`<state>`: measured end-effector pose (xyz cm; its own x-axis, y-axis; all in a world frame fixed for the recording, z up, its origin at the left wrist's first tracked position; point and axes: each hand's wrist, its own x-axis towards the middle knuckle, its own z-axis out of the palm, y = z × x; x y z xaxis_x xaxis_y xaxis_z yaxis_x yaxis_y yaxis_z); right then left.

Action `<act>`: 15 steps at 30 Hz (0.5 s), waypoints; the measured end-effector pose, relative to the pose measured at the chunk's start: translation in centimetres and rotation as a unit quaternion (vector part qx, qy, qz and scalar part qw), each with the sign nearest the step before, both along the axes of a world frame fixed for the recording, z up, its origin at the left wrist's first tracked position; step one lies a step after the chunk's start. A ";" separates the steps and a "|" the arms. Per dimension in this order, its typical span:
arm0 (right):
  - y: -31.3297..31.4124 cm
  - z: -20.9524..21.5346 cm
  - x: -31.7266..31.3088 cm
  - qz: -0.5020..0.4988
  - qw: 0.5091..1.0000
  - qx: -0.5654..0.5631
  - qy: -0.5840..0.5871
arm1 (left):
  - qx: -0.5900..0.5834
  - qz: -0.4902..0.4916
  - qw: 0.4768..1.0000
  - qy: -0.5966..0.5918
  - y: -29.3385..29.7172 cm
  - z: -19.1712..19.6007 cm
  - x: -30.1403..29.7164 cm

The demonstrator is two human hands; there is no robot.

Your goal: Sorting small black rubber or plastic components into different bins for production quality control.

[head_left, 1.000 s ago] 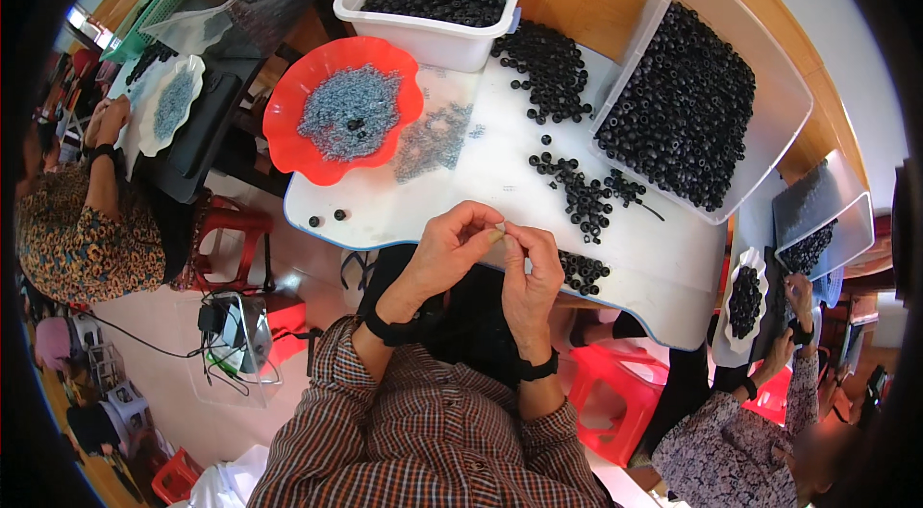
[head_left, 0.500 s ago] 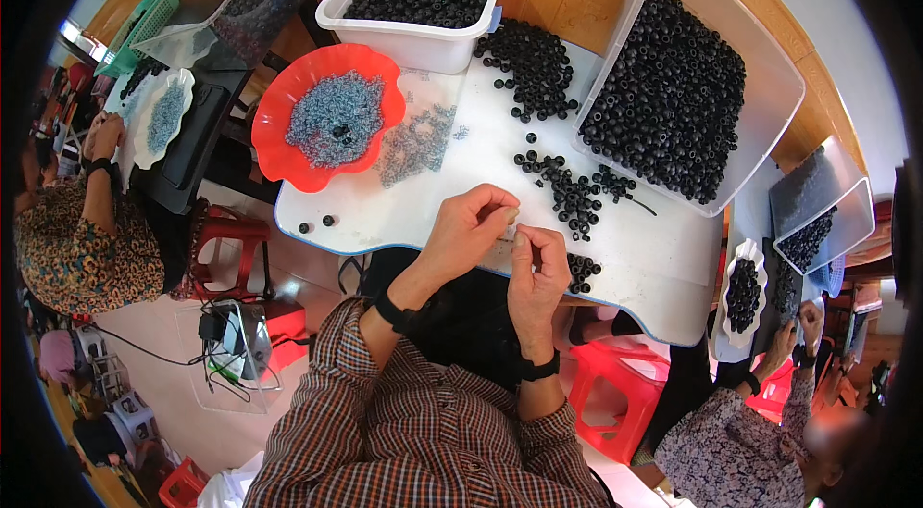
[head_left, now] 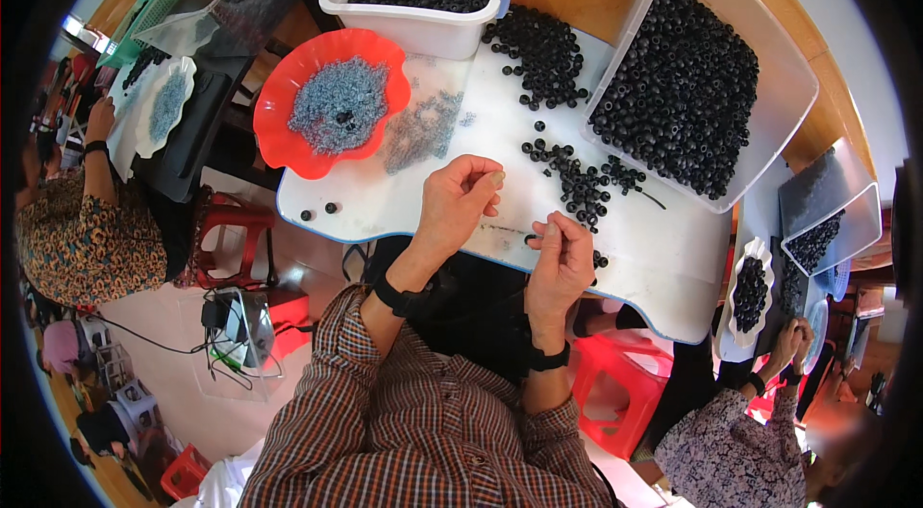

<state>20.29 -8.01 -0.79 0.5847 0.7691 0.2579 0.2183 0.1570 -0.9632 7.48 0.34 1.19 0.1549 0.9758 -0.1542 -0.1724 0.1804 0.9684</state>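
Table (head_left: pixel 663 268): white, we see it across the frame's middle.
Bin (head_left: pixel 784 75): upper right, full of black beads.
Tub (head_left: pixel 423 23): top centre, beads inside.
Dish (head_left: pixel 288 138): red, upper left of centre, grey bits heaped in it.
Loose beads (head_left: pixel 577 183): strewn mid-table, just above our right hand.
Left hand (head_left: pixel 457 205): centre, fingertips pressed together.
Right hand (head_left: pixel 561 253): beside it, apart, pinching one bead (head_left: pixel 530 238).

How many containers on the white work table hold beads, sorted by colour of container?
White tub of black beads: 1
Clear bin of black beads: 1
Red scalloped dish of small grey pieces: 1
Total: 3
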 end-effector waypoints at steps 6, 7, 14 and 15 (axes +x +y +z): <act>-1.9 2.1 -0.4 0.068 0.972 -0.062 -0.216 | -0.006 0.001 1.000 0.021 -0.6 -0.3 -0.9; -2.2 1.8 -0.9 0.068 0.971 -0.094 -0.211 | -0.004 -0.006 1.000 0.029 -0.6 -0.4 -0.8; -1.8 0.2 -2.0 0.022 0.916 -0.095 -0.390 | 0.059 -0.026 0.990 0.122 0.1 -0.3 0.5; -1.8 0.2 -2.0 0.020 0.916 -0.094 -0.391 | 0.098 -0.018 0.984 0.150 0.0 -0.3 0.9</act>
<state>18.33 -9.84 -0.55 0.2491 0.8597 0.4459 0.8498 0.0268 -0.5264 8.36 0.38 0.86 0.1668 0.9860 -0.0085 0.1292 -0.0133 0.9915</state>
